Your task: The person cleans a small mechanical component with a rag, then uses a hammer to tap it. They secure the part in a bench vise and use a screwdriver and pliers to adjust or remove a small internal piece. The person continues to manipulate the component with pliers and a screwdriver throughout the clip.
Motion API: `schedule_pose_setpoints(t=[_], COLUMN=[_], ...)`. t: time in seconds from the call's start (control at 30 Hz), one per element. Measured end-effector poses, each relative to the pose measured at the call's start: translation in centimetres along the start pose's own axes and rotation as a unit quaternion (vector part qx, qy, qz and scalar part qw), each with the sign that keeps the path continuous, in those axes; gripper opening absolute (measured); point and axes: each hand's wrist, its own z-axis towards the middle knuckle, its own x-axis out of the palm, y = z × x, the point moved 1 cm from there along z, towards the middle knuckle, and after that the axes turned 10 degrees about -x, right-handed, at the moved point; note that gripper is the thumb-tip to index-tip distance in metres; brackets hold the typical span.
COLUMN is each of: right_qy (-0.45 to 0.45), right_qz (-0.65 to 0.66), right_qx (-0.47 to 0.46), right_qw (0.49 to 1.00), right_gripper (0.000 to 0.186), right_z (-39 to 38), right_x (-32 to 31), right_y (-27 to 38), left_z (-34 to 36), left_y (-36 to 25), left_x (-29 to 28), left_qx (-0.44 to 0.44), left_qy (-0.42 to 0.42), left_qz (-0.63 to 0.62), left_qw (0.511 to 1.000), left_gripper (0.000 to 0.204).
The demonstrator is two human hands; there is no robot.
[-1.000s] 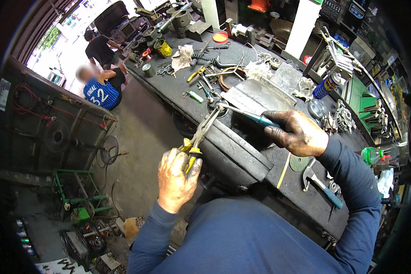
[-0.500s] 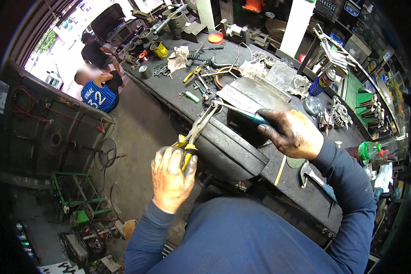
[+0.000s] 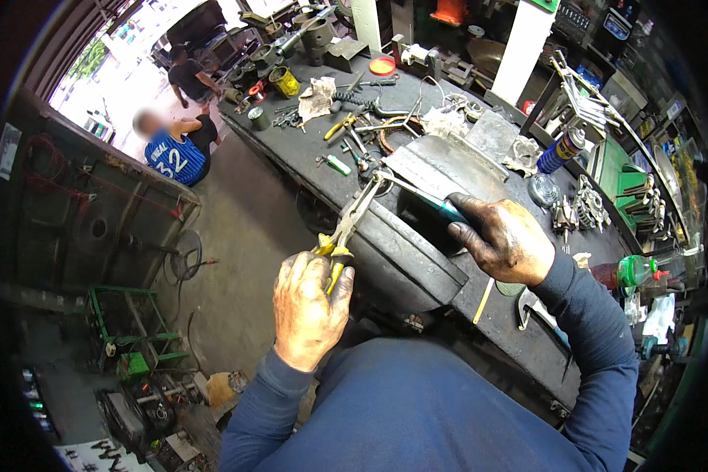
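My left hand point(image 3: 311, 307) is closed round the yellow-and-black handles of a pair of long-nose pliers point(image 3: 352, 222), whose jaws point up and away to the right. At the jaw tips sits a small metal part point(image 3: 380, 177), too small to make out. My right hand point(image 3: 511, 240) grips the teal handle of a screwdriver point(image 3: 414, 191); its shaft reaches left to meet the plier tips. Both tools are above the near edge of the dark workbench point(image 3: 527, 334), over a heavy dark metal block point(image 3: 401, 256).
A metal plate point(image 3: 440, 167), a green lighter point(image 3: 338, 164) and yellow-handled pliers point(image 3: 338, 127) lie beyond my hands. To the right are a blue spray can point(image 3: 561, 151), metal parts point(image 3: 590, 203), a bottle point(image 3: 633, 271) and an adjustable wrench point(image 3: 536, 309). Two people point(image 3: 177, 157) are at the far left.
The view has shifted slightly, and both hands appear a little further right and lower. The pliers and screwdriver still meet at their tips, with both grips kept.
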Motion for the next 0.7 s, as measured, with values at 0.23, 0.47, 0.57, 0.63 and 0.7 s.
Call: schedule_pose_setpoints(t=[0.23, 0.47, 0.57, 0.63, 0.7], right_qy=[0.008, 0.014, 0.025, 0.034, 0.02], right_qz=[0.131, 0.2, 0.22, 0.229, 0.247], right_qx=[0.013, 0.041, 0.055, 0.106, 0.127], right_qw=[0.991, 0.979, 0.974, 0.967, 0.961], right_gripper=[0.04, 0.04, 0.046, 0.047, 0.049], right_z=[-0.2, 0.1, -0.1, 0.0, -0.3], right_x=[1.3, 1.0, 1.0, 0.6, 1.6], right_y=[-0.6, 0.1, -0.1, 0.8, 0.1], left_z=[-1.2, -1.0, -1.0, -1.2, -1.4], left_y=[0.6, 0.8, 1.0, 0.8, 0.6], left_x=[3.2, 2.9, 3.0, 3.2, 3.8], left_qx=[0.009, 0.01, 0.004, -0.008, -0.02], left_qy=[-0.051, -0.044, -0.038, -0.039, -0.044], left_qz=[-0.021, -0.034, -0.04, -0.045, -0.05], left_qw=[0.998, 0.998, 0.998, 0.998, 0.998], left_gripper=[0.019, 0.02, 0.02, 0.021, 0.022])
